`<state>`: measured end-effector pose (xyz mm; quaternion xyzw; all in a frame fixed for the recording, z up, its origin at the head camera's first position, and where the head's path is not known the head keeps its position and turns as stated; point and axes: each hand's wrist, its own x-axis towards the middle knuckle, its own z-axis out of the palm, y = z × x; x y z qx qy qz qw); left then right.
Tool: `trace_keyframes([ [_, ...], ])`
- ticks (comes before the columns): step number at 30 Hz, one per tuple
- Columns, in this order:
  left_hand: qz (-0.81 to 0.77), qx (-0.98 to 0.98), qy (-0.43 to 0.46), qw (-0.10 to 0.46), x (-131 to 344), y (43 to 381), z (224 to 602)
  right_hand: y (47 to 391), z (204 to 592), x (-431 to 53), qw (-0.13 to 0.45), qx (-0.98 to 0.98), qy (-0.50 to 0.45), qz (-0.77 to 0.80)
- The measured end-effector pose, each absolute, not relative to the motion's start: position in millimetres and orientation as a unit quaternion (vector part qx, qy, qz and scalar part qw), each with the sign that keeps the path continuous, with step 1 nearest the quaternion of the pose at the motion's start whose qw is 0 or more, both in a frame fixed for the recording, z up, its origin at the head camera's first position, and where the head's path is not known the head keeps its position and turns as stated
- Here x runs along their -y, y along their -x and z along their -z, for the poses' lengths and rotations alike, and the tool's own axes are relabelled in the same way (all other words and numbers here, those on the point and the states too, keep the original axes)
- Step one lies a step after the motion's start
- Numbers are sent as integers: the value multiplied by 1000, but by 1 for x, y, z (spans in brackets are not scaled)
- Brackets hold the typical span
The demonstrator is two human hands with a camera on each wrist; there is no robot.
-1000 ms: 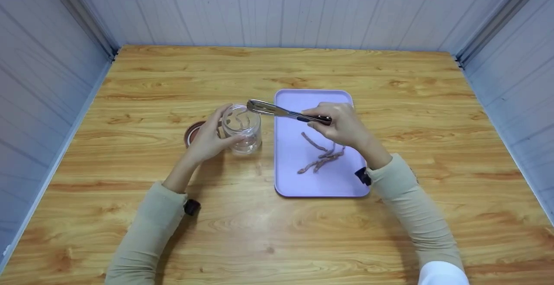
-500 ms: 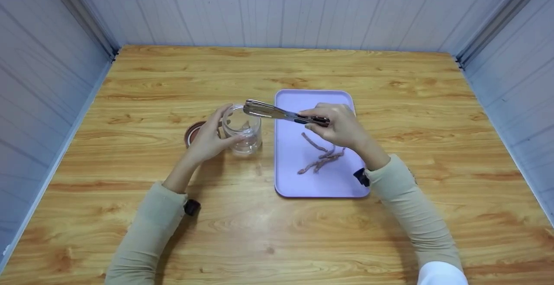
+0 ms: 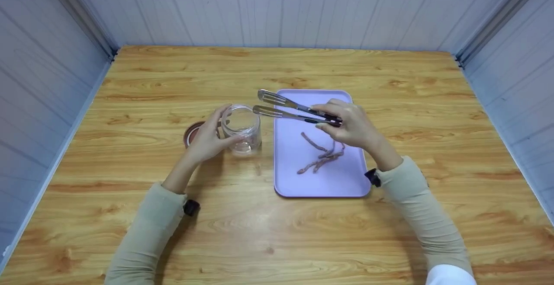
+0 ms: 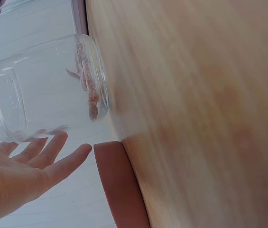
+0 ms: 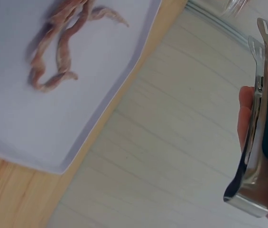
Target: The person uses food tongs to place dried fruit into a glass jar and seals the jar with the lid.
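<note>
My left hand [image 3: 205, 144] grips a clear jar [image 3: 254, 140], thumb on its near side and fingers around the far side. In the left wrist view several brown, wrinkled strips [image 4: 88, 85] lie at the jar's bottom. Metal tongs [image 3: 281, 113] with dark grips are held in my right hand [image 3: 349, 123]. Their arms stand apart with nothing between the slotted tips, which are just right of the jar's mouth. More twisted brown strips [image 3: 329, 157], resembling dried meat, lie in a loose heap on the lilac tray [image 3: 320, 186] below my right hand.
A reddish-brown lid [image 4: 119, 185] lies on the wooden table [image 3: 259, 233] beside the jar, partly behind my left hand in the head view. Pale panelled walls [image 3: 277, 12] border the table at the back and both sides.
A strip at the tongs' tips dropped into the jar. The tongs then spread and moved right, off the jar's mouth. My left hand and the jar have stayed in place.
</note>
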<state>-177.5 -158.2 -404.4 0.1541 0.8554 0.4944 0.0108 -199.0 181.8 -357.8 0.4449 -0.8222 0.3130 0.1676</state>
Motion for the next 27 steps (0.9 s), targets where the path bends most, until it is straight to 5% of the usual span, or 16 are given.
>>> trace_keyframes([
  [13, -497, -854, -156, 14, 158, 177, 405, 194, 362, -223, 107, 848, -407, -322],
  [27, -491, -858, -150, 17, 159, 178, 406, 176, 369, -264, 125, 872, -373, -290],
])
